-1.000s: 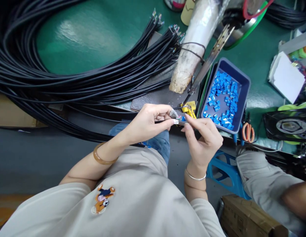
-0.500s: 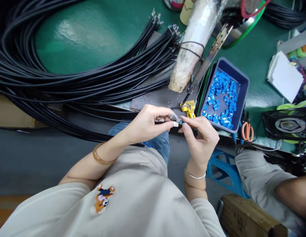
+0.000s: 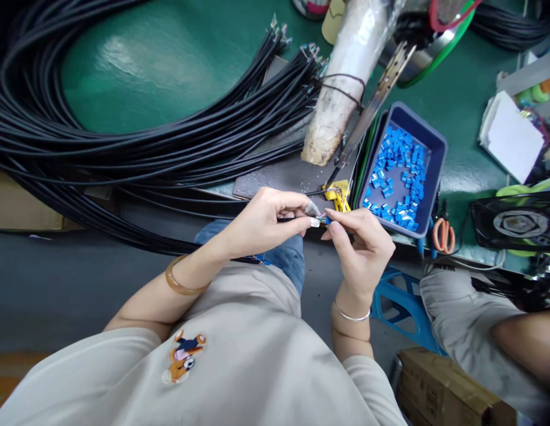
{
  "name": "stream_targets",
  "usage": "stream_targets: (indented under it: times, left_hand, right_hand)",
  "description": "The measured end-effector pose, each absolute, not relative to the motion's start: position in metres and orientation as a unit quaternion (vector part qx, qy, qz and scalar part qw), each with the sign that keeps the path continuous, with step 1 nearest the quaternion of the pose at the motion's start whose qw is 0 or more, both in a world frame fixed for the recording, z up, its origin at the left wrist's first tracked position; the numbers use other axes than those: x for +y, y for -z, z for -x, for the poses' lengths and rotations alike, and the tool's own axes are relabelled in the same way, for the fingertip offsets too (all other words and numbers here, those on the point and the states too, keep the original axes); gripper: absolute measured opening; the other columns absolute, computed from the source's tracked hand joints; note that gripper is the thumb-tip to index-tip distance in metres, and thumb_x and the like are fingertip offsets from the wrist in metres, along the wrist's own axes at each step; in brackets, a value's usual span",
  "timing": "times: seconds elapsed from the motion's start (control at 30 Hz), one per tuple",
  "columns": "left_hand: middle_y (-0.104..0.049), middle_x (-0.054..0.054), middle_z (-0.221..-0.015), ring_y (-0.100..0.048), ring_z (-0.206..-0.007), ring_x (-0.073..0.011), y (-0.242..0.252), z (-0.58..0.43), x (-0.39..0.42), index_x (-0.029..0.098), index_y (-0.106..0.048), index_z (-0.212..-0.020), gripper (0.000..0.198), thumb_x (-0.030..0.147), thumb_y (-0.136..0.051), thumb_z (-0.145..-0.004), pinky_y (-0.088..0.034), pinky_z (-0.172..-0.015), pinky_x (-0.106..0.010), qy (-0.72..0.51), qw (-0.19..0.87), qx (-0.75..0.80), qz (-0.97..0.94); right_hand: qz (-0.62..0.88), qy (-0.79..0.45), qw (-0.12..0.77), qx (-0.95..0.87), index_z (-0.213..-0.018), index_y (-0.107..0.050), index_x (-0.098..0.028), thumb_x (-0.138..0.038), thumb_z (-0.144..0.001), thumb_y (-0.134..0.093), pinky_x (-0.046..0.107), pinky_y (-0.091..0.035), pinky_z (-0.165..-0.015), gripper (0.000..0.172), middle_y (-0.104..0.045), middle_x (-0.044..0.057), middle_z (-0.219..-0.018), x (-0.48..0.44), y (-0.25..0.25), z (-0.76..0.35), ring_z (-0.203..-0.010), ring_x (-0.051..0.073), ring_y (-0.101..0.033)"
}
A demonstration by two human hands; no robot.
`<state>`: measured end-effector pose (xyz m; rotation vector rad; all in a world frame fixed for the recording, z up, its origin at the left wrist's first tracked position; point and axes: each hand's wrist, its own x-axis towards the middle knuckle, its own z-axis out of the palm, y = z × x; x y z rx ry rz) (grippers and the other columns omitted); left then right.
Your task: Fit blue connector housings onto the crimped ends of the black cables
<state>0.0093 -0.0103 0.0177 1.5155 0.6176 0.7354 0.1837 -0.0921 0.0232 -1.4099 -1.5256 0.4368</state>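
Observation:
My left hand (image 3: pixel 275 220) is closed around the end of a black cable, its thumb and covered fingertip pinching near the thin coloured wires (image 3: pixel 322 219). Between the thumb and forefinger of my right hand (image 3: pixel 361 242) is a small blue connector (image 3: pixel 328 220), mostly hidden, against the ends of those wires. Just beyond my fingers a yellow tool (image 3: pixel 338 194) rests at the bench edge. A grey-blue bin (image 3: pixel 439 171) of many small blue connectors (image 3: pixel 401 160) stands to the right of it. Other finished-looking cable ends with blue connectors (image 3: pixel 260 259) hang by my lap.
A thick bundle of black cables (image 3: pixel 168 145) curves over the green bench (image 3: pixel 151 65). A wrapped pole (image 3: pixel 341 89) and a metal bar (image 3: pixel 372 106) jut toward me. Orange-handled scissors (image 3: pixel 443 235) and a fan (image 3: pixel 518 223) lie right. Another person's leg (image 3: pixel 470 313) is beside a blue stool (image 3: pixel 403 307).
Both hands stay almost in the same place, still pinching at the wire ends and the blue connector. The view has shifted very slightly.

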Motion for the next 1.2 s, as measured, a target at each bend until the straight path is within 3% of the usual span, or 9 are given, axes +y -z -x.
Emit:
stream_targets:
  times: [0.23,0.4,0.53,0.6,0.7,0.77,0.9,1.0,1.2]
  left_hand:
    - [-0.066,-0.001,-0.068,-0.059,-0.06,-0.0067,-0.016,-0.008,-0.012,0.01,-0.062,-0.085,0.008,0.016,-0.06,-0.09,-0.046,-0.058,-0.016,-0.301,0.674,0.261,-0.622]
    - [-0.067,-0.002,-0.068,-0.06,-0.06,-0.0063,-0.015,-0.009,-0.011,0.01,-0.062,-0.086,0.007,0.016,-0.059,-0.09,-0.047,-0.058,-0.016,-0.313,0.675,0.26,-0.615]
    - [-0.068,-0.003,-0.068,-0.061,-0.06,-0.0076,-0.014,-0.009,-0.011,0.01,-0.064,-0.085,0.009,0.018,-0.061,-0.089,-0.048,-0.059,-0.017,-0.325,0.661,0.271,-0.62]
    - [-0.068,-0.003,-0.066,-0.06,-0.058,-0.0077,-0.014,-0.009,-0.012,0.009,-0.067,-0.087,0.01,0.018,-0.062,-0.088,-0.047,-0.057,-0.018,-0.325,0.649,0.28,-0.629]
    - [-0.067,-0.002,-0.063,-0.059,-0.056,-0.0081,-0.015,-0.008,-0.013,0.008,-0.07,-0.092,0.014,0.019,-0.062,-0.087,-0.045,-0.054,-0.018,-0.33,0.62,0.292,-0.649]
    - [-0.067,-0.002,-0.064,-0.059,-0.056,-0.0084,-0.015,-0.008,-0.014,0.008,-0.071,-0.092,0.016,0.02,-0.061,-0.086,-0.044,-0.054,-0.019,-0.336,0.602,0.297,-0.661]
    - [-0.067,-0.002,-0.067,-0.059,-0.057,-0.008,-0.014,-0.008,-0.014,0.009,-0.071,-0.089,0.014,0.019,-0.061,-0.086,-0.044,-0.054,-0.018,-0.345,0.57,0.305,-0.68]
    - [-0.068,-0.002,-0.069,-0.058,-0.058,-0.0078,-0.014,-0.008,-0.013,0.01,-0.071,-0.086,0.013,0.019,-0.061,-0.086,-0.044,-0.055,-0.018,-0.349,0.552,0.305,-0.693]
    - [-0.065,0.0,-0.064,-0.054,-0.056,-0.0075,-0.014,-0.009,-0.007,0.01,-0.071,-0.082,0.014,0.019,-0.062,-0.088,-0.042,-0.054,-0.019,-0.334,0.539,0.31,-0.708]
  right_hand:
    - [0.586,-0.161,0.468,-0.642,-0.11,-0.075,-0.029,-0.012,-0.089,-0.068,0.029,-0.052,-0.067,0.028,-0.07,-0.002,-0.079,-0.093,-0.021,-0.184,-0.073,0.012,-0.062]
    - [0.574,-0.03,0.41,-0.709,-0.116,-0.072,-0.029,-0.01,-0.087,-0.069,0.024,-0.052,-0.066,0.035,-0.069,-0.001,-0.084,-0.097,-0.02,-0.186,-0.073,0.009,-0.064]
    - [0.57,0.042,0.363,-0.736,-0.116,-0.072,-0.029,-0.01,-0.088,-0.068,0.023,-0.057,-0.073,0.033,-0.072,-0.002,-0.084,-0.099,-0.016,-0.189,-0.074,0.01,-0.07]
    - [0.583,0.043,0.42,-0.695,-0.114,-0.071,-0.028,-0.013,-0.091,-0.064,0.023,-0.058,-0.065,0.028,-0.072,-0.003,-0.079,-0.098,-0.015,-0.187,-0.064,0.009,-0.069]
    - [0.569,0.061,0.581,-0.578,-0.114,-0.067,-0.025,-0.02,-0.094,-0.061,0.02,-0.049,-0.043,0.022,-0.067,-0.006,-0.07,-0.095,-0.014,-0.182,-0.048,0.008,-0.062]
    - [0.551,0.06,0.638,-0.535,-0.111,-0.065,-0.024,-0.018,-0.092,-0.064,0.019,-0.048,-0.039,0.019,-0.068,-0.006,-0.071,-0.093,-0.015,-0.176,-0.047,0.008,-0.062]
    - [0.588,-0.035,0.584,-0.559,-0.097,-0.066,-0.021,-0.01,-0.087,-0.069,0.022,-0.062,-0.058,0.015,-0.076,0.0,-0.094,-0.088,-0.016,-0.166,-0.071,0.012,-0.074]
    - [0.611,-0.1,0.531,-0.578,-0.09,-0.066,-0.021,-0.012,-0.088,-0.068,0.024,-0.065,-0.07,0.009,-0.076,0.001,-0.097,-0.085,-0.015,-0.165,-0.087,0.014,-0.076]
    - [0.57,0.016,0.463,-0.679,-0.091,-0.067,-0.021,-0.003,-0.082,-0.07,0.026,-0.062,-0.082,0.021,-0.077,0.001,-0.095,-0.079,-0.015,-0.17,-0.088,0.013,-0.074]
